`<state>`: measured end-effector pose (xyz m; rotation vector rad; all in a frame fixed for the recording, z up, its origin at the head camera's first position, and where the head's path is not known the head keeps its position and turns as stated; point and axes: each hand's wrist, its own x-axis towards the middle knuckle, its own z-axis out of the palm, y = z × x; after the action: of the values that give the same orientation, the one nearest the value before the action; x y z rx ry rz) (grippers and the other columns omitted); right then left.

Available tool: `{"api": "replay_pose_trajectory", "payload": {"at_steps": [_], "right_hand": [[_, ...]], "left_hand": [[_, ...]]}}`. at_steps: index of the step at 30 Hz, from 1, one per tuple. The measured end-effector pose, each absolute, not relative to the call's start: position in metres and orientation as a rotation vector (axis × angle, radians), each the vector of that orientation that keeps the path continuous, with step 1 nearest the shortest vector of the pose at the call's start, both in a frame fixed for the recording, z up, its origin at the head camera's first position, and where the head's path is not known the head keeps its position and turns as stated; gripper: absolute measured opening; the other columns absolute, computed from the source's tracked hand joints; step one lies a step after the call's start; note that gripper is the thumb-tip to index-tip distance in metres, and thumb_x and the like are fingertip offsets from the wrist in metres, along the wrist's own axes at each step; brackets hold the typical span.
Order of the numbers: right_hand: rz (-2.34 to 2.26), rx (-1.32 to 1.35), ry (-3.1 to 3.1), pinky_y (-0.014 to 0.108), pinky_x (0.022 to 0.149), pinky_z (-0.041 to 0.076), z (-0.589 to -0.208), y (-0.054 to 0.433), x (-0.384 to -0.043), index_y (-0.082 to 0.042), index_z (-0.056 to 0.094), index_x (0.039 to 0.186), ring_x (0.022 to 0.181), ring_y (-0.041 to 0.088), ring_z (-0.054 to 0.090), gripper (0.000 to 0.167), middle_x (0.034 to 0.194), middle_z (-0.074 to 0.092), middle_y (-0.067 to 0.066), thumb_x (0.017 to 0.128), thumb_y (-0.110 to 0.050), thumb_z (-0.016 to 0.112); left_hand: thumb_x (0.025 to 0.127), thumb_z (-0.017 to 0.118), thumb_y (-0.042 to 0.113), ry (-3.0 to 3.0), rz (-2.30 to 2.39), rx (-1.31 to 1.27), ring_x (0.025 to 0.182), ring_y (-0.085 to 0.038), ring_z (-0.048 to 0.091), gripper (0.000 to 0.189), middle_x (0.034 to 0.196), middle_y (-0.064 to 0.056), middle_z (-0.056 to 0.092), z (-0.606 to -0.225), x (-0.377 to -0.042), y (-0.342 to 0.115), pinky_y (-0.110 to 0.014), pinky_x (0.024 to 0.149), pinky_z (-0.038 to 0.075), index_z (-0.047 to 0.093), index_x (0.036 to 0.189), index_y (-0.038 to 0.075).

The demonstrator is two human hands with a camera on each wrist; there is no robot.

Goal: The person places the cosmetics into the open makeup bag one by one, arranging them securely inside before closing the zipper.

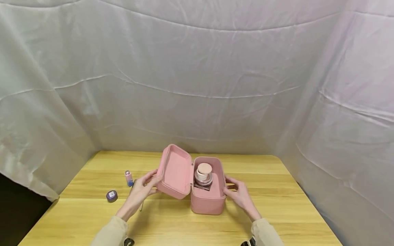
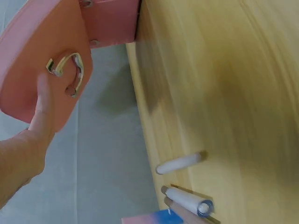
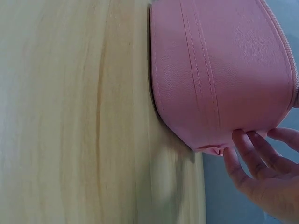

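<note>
"Two hands on one case in the head view: what do you make of it?"

"The left hand grips the outer edge of the pink, leather-look lid, which stands open and tilted. The right hand grips the near right side of the pink, round-cornered case, which rests upright on the pale wood-grained table."

"Any risk there?"

"I'd watch the squat cream jar with the flat beige top. It sits on a round, glossy container inside, so a hard jolt or tilt could topple it. Letting the lid drop might tug the case leftward. A purple, white-labelled round tin lies well apart, safe enough."

"And the left wrist view?"

"A straight finger lies along the lid's smooth outer face, beside a curved gold-coloured metal handle. Below, one slim white tube lies near a second white tube with a blue-rimmed end. Being round, either could roll if a sleeve brushed it."

"Right wrist?"

"Bent fingertips touch the grained side wall. It has a stitched band, a zip along the rim and a puckered lower corner; squeezing too hard could buckle such soft-looking material."
</note>
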<state>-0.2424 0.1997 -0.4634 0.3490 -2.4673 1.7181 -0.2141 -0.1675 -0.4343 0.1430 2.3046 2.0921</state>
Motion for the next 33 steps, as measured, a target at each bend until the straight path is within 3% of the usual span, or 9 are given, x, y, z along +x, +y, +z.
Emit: {"api": "replay_pose_trajectory", "payload": {"at_steps": [5, 10, 12, 17, 21, 26, 33], "right_hand": [[1.708, 0.378, -2.474, 0.018, 0.071, 0.056, -0.464, 0.199, -0.243, 0.011, 0.053, 0.138, 0.097, 0.031, 0.069, 0.052, 0.125, 0.063, 0.034, 0.089, 0.003, 0.067], [1.707, 0.382, -2.468, 0.018, 0.07, 0.056, -0.465, 0.199, -0.242, 0.012, 0.052, 0.138, 0.096, 0.031, 0.069, 0.053, 0.126, 0.063, 0.035, 0.088, 0.004, 0.067], [1.705, 0.372, -2.467, 0.018, 0.07, 0.056, -0.465, 0.198, -0.242, 0.012, 0.053, 0.138, 0.096, 0.031, 0.069, 0.053, 0.126, 0.063, 0.035, 0.088, 0.004, 0.067], [1.683, 0.361, -2.487, 0.019, 0.07, 0.056, -0.464, 0.198, -0.241, 0.011, 0.053, 0.138, 0.097, 0.032, 0.069, 0.053, 0.127, 0.063, 0.033, 0.088, 0.002, 0.068], [1.682, 0.346, -2.502, 0.018, 0.07, 0.056, -0.463, 0.199, -0.241, 0.01, 0.053, 0.139, 0.098, 0.032, 0.069, 0.054, 0.127, 0.063, 0.033, 0.087, 0.003, 0.068], [1.678, 0.335, -2.527, 0.018, 0.071, 0.056, -0.461, 0.198, -0.24, 0.01, 0.052, 0.14, 0.1, 0.031, 0.069, 0.054, 0.129, 0.062, 0.033, 0.088, 0.003, 0.068], [1.686, 0.334, -2.524, 0.018, 0.072, 0.056, -0.462, 0.197, -0.24, 0.01, 0.051, 0.14, 0.099, 0.03, 0.069, 0.054, 0.129, 0.062, 0.033, 0.089, 0.003, 0.067]], "left_hand": [[0.106, 0.05, 0.03, 2.505, 1.988, 0.134, 0.115, -0.026, 0.066, 0.058, 0.141, -0.029, 0.056, -0.443, -0.216, -0.18, -0.028, 0.098, 0.057, 0.037, 0.15, -0.006], [0.104, 0.054, 0.023, 2.804, 1.775, 0.049, 0.115, -0.038, 0.065, 0.051, 0.129, -0.03, 0.063, -0.455, -0.217, -0.193, -0.039, 0.1, 0.056, 0.045, 0.144, -0.008], [0.102, 0.057, 0.019, 2.891, 1.699, 0.023, 0.111, -0.039, 0.066, 0.05, 0.125, -0.03, 0.065, -0.459, -0.219, -0.196, -0.045, 0.098, 0.057, 0.046, 0.142, -0.009], [0.092, 0.065, 0.004, 3.106, 1.464, 0.05, 0.096, -0.034, 0.07, 0.048, 0.109, -0.026, 0.07, -0.47, -0.225, -0.199, -0.038, 0.084, 0.061, 0.05, 0.135, -0.014], [0.089, 0.068, 0.001, 3.265, 1.196, 0.132, 0.097, -0.041, 0.069, 0.046, 0.108, -0.029, 0.068, -0.476, -0.229, -0.197, -0.05, 0.086, 0.06, 0.053, 0.129, -0.015], [0.091, 0.066, 0.004, 3.347, 0.899, 0.139, 0.097, -0.051, 0.066, 0.033, 0.112, -0.033, 0.065, -0.482, -0.23, -0.198, -0.058, 0.083, 0.059, 0.061, 0.12, -0.012], [0.09, 0.067, 0.002, 3.399, 0.756, 0.142, 0.075, -0.04, 0.066, 0.007, 0.089, -0.021, 0.066, -0.483, -0.233, -0.2, -0.05, 0.063, 0.058, 0.065, 0.092, -0.004]]}}
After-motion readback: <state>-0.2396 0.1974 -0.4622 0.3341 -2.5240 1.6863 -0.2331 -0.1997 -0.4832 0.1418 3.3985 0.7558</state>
